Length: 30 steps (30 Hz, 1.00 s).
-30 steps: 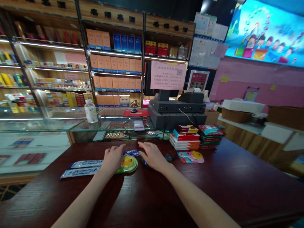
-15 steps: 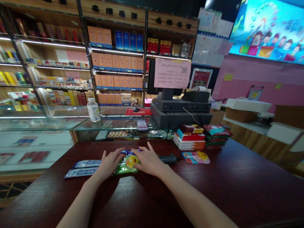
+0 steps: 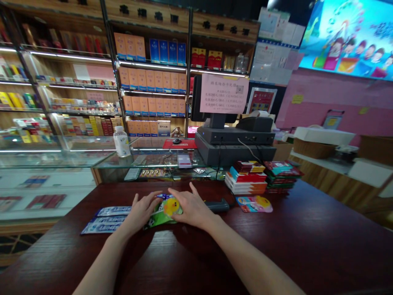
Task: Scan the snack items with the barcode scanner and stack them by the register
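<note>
On the dark wooden counter [image 3: 276, 241], both my hands sit close together around a green snack packet [image 3: 160, 217] printed with a yellow duck. My left hand [image 3: 141, 212] lies against its left edge and my right hand [image 3: 193, 208] rests over its right side, fingers spread; I cannot tell whether either hand is truly gripping it. A small purple packet [image 3: 163, 196] sits at its top edge. Two long blue-and-white packets [image 3: 106, 219] lie beside my left hand, a black handheld device [image 3: 217, 205] lies just beside my right, and a pink packet [image 3: 254, 204] lies farther right.
</note>
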Motion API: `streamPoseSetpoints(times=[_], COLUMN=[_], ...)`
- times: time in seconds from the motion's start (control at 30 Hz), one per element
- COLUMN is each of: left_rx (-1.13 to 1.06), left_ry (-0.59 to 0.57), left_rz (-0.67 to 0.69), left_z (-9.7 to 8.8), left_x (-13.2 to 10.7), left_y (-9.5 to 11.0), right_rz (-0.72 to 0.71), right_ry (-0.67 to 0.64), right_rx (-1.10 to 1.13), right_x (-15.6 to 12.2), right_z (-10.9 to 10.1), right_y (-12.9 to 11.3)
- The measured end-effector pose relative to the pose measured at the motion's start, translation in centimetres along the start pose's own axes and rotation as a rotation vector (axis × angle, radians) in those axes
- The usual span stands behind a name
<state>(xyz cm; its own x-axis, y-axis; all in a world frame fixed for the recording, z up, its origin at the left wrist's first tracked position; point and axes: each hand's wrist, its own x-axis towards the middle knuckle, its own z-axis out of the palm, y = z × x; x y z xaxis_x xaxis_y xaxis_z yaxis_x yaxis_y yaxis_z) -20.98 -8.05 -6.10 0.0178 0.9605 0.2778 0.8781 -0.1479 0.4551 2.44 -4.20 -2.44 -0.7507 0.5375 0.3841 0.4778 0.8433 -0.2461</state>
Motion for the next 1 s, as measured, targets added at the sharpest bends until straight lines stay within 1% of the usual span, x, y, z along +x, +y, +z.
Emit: streamPoseSetpoints(times=[0.2,0.3,0.4,0.53,0.8,0.9,1.0], left_rx=[-0.036,-0.012,0.08,0.16,0.275,0.288,0.274], left_ry=[0.148,0.222,0.276,0.265,0.196,0.19,0.226], left_rz=[0.047,0.124,0.223,0.332,0.497,0.523,0.529], left_z=[-0.9,-1.1,-1.0,-0.7,-1.1,-0.9,-0.3], left_x=[0.0,-0.1,0.0,0.5,2.1,2.7,3.4], left_y=[1.1,1.4,1.6,2.6,6.1,7.4,8.3], right_rz=[-0.014,-0.008,0.007,-0.005,-0.041,-0.009,0.059], right_ry=[0.166,0.236,0.285,0.325,0.431,0.486,0.514], right_rx=[0.02,0.03,0.042,0.058,0.116,0.156,0.228], right_x=[-0.3,-0.8,-1.6,-3.0,-5.3,-5.9,-6.2], right_z=[-1.4,-2.0,-2.6,-3.2,-3.9,-3.8,-3.8], right_y=[0.5,1.2,2.2,3.7,7.3,8.4,9.0])
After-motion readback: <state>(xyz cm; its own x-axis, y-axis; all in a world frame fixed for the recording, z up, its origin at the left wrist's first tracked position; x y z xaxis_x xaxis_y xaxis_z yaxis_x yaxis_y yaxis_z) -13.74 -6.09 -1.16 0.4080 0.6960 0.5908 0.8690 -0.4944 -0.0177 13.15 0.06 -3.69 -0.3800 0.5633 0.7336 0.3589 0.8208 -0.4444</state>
